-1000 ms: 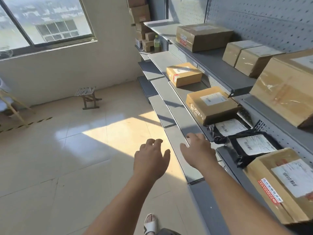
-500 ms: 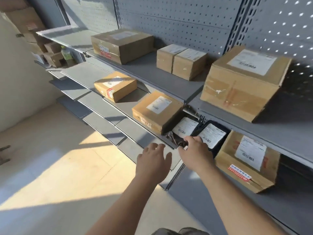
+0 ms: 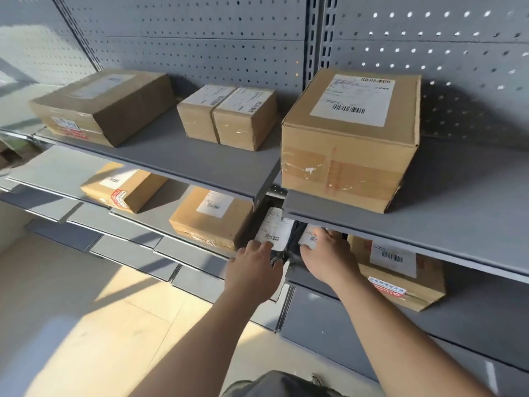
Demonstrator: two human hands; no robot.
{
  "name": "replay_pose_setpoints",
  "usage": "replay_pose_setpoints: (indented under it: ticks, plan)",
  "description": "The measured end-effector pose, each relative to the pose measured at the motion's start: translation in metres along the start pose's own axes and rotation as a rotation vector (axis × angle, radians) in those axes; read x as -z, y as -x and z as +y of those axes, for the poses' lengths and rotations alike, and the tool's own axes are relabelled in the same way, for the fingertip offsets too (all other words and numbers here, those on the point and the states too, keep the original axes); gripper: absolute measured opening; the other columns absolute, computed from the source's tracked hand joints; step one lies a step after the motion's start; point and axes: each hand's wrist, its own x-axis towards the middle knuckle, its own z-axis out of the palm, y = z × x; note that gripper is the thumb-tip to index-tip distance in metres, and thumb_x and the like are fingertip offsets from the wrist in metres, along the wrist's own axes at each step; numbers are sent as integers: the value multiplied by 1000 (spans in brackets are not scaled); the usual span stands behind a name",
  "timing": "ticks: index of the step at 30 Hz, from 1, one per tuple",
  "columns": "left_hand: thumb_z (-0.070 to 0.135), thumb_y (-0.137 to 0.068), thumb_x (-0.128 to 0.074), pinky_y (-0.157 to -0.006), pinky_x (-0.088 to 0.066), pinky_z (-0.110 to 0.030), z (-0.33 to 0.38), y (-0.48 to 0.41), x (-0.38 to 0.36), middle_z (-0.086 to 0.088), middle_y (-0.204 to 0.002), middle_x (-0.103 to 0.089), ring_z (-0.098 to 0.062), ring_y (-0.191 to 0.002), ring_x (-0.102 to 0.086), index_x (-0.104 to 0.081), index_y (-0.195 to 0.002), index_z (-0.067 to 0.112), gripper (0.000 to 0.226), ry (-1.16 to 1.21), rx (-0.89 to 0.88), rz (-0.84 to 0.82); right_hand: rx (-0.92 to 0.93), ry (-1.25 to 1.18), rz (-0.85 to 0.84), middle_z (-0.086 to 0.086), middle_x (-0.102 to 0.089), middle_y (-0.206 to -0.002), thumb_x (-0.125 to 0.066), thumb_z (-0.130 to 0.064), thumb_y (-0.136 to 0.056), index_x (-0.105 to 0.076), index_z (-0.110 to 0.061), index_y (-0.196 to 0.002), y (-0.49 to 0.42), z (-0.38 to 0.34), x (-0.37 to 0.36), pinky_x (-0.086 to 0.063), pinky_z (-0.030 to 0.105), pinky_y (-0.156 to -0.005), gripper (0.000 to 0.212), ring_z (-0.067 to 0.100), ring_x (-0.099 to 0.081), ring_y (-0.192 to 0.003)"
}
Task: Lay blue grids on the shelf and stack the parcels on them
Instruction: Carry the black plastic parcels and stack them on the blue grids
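Two black plastic mailer bags with white labels lie side by side on the middle shelf (image 3: 197, 255), under the upper shelf's edge. My left hand (image 3: 253, 270) touches the front of the left bag (image 3: 274, 229). My right hand (image 3: 326, 257) lies over the right bag (image 3: 307, 239) with its fingers curled on the label. Cardboard parcels flank them: one to the left (image 3: 210, 217), one to the right (image 3: 400, 279). No blue grid is in sight.
The upper shelf (image 3: 200, 164) carries a flat box (image 3: 103, 106), two small boxes (image 3: 229, 116) and a large box (image 3: 349, 138). A pegboard back wall rises behind. Another parcel (image 3: 123, 186) sits further left. Lower shelves jut out below; tiled floor at the left.
I have stepped closer and turned to face the shelving. Both hands moved forward from the shelf edge onto the two black bags.
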Motion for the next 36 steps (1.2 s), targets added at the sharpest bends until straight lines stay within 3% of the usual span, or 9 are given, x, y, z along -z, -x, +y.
replay_pose_setpoints:
  ticks: [3, 13, 15, 18, 20, 23, 27, 32, 36]
  plan:
    - [50, -100, -42, -105, -40, -47, -1, -25, -5, 0, -147, -47, -28, -131, -48, -45, -145, 28, 50, -1, -48, -57, -74, 10, 9, 14, -55, -138, -45, -43, -97, -52, -16, -137, -9, 3, -7, -43, 46, -103, 49, 37, -47, -126]
    - [46, -97, -45, -102, -37, -47, -23, -101, -16, -3, -145, -48, -30, -130, -46, -46, -142, 25, 50, -62, -232, -205, -287, -9, 158, 16, -71, -107, -49, -42, -95, -70, -7, -101, -41, -22, -45, -49, 37, -91, 42, 38, -61, -106]
    - [46, -97, -44, -103, -38, -48, -30, -114, -18, -6, -146, -47, -31, -130, -46, -45, -144, 24, 51, -83, -256, -218, -309, -23, 192, 15, -71, -93, -50, -42, -94, -67, -8, -86, -49, -27, -53, -53, 39, -87, 39, 38, -63, -99]
    - [45, -98, -45, -104, -37, -48, -37, -127, -23, -6, -147, -44, -31, -131, -45, -43, -145, 23, 52, -88, -262, -220, -332, -8, 224, 12, -62, -72, -50, -47, -93, -48, -10, -62, -62, -30, -67, -53, 34, -75, 48, 35, -65, -86]
    - [43, -98, -46, -106, -36, -47, -39, -135, -28, -6, -149, -42, -31, -133, -43, -42, -147, 23, 53, -72, -261, -213, -329, 24, 238, 15, -66, -80, -48, -53, -93, -49, -10, -69, -70, -30, -73, -50, 34, -73, 49, 34, -66, -87]
    - [42, -98, -46, -107, -36, -48, -40, -148, -40, -7, -151, -38, -32, -134, -40, -39, -150, 23, 56, -60, -275, -190, -339, 90, 254, 21, -67, -111, -46, -59, -92, -62, -7, -107, -83, -25, -83, -51, 39, -84, 56, 37, -63, -101]
    - [43, -99, -46, -111, -32, -48, -40, -163, -60, -8, -158, -27, -34, -139, -32, -33, -153, 23, 59, -41, -271, -159, -359, 96, 251, 24, -46, -139, -45, -60, -94, -43, -10, -140, -100, -18, -93, -43, 44, -98, 68, 41, -47, -122]
    - [51, -101, -38, -118, -24, -56, -34, -182, -87, -5, -168, -4, -39, -152, -10, -18, -158, 28, 65, -40, -220, -126, -379, 119, 277, 18, -29, -151, -43, -64, -94, -36, -13, -146, -122, -10, -100, -35, 48, -106, 74, 40, -36, -131]
    - [52, -101, -37, -117, -25, -57, -28, -196, -102, -7, -169, 1, -43, -151, -13, -8, -160, 28, 70, -54, -196, -125, -421, 159, 306, 17, -24, -155, -44, -70, -89, -37, -17, -146, -140, -3, -107, -32, 51, -106, 79, 43, -33, -133]
